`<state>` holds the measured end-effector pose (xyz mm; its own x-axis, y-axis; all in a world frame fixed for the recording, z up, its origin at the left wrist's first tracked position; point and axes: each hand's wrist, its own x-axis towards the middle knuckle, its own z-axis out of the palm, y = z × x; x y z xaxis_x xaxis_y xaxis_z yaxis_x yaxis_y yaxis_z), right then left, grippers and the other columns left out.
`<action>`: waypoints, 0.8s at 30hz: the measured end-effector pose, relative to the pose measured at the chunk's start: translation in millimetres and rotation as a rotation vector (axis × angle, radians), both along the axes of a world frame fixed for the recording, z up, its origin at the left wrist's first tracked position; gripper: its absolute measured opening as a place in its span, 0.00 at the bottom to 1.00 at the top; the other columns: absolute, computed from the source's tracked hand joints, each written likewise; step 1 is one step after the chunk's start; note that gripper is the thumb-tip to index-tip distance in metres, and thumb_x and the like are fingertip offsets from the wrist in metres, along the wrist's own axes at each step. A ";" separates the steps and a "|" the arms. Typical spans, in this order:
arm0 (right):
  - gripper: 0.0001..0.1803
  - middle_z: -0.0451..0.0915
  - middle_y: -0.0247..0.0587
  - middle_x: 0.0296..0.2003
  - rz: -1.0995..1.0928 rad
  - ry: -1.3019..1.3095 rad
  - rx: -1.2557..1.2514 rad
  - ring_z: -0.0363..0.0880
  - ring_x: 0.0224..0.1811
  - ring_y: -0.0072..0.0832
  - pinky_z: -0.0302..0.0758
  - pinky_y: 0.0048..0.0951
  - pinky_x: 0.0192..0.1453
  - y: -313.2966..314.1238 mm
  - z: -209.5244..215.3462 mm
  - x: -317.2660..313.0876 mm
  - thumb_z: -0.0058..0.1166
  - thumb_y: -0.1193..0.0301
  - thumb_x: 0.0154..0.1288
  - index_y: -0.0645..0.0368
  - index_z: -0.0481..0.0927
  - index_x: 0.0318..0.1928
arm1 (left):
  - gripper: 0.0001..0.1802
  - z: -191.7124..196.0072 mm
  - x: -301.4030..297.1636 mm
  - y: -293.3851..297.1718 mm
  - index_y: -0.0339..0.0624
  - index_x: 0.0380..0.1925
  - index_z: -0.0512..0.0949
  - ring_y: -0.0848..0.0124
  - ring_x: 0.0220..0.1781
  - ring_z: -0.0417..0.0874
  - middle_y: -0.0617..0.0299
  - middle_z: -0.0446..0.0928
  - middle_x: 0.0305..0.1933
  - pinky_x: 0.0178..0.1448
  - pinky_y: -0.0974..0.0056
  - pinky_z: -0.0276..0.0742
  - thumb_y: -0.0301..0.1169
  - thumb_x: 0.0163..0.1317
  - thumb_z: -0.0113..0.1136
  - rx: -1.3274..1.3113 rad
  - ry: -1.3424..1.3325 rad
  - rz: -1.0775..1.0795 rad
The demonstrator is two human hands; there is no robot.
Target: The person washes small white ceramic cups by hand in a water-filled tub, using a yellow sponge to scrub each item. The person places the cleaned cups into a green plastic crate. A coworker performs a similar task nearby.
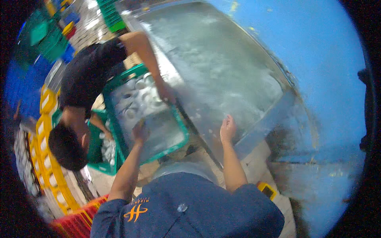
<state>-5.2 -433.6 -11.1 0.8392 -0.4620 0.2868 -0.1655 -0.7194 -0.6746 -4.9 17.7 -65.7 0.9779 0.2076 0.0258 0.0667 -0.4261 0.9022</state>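
- Head view: green crate (pixel 185 133) sits at centre frame, left of the midline; long axis runs steeply from upper left to lower right.
- Left hand (pixel 139 133) is the nearer one, over the crate's lower half. Blurred; can't tell if it grips anything or touches the contents.
- Right hand (pixel 227 129) is right of the crate, by the basin's near end. Fingers close together, no object visible; can't tell if fully released.
- Crate contents: white rounded pieces (pixel 139 99), bunched in the upper half; lower half looks pale and flat, too blurred to identify.
- Metal basin (pixel 262 129): upper centre to right, holds cloudy grey-green liquid; its ledge runs along the crate's right side.
- Co-worker (pixel 89 75), left: one hand at the crate's right rim, other at a second green crate (pixel 101 169) holding pale pieces.
- Yellow crates (pixel 65 194), far left: white contents.
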 end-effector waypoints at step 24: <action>0.17 0.82 0.31 0.35 0.272 0.432 1.566 0.80 0.31 0.27 0.70 0.31 0.25 258.9 50.9 8.3 0.54 0.49 0.66 0.45 0.78 0.46 | 0.20 77.0 -51.9 4.4 0.62 0.58 0.79 0.47 0.63 0.77 0.49 0.75 0.65 0.65 0.49 0.75 0.42 0.65 0.59 0.289 0.391 -0.285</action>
